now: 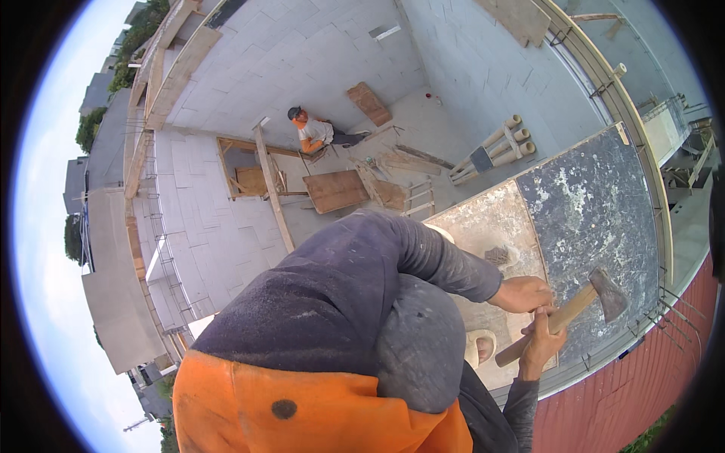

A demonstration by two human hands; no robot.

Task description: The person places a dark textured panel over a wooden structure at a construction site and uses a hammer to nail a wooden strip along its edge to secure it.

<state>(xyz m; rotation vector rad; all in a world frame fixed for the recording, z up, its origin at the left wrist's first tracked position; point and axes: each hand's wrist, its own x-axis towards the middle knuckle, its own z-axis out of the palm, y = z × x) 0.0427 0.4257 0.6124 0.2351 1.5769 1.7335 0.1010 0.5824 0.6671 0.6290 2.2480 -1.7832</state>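
Wood-handled hatchet [572, 309] with flared metal head [609, 294] is clasped in right hand [541, 344]; left hand [521, 294] curls closed, any contents hidden.

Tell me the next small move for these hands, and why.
I'd probably draw the left hand clear before shifting the hatchet. The right hand grips its wooden handle, while the left hand's fingers meet, or nearly meet, the right's close beside it. Whether anything small sits between them can't be made out, so parting gently seems wise.
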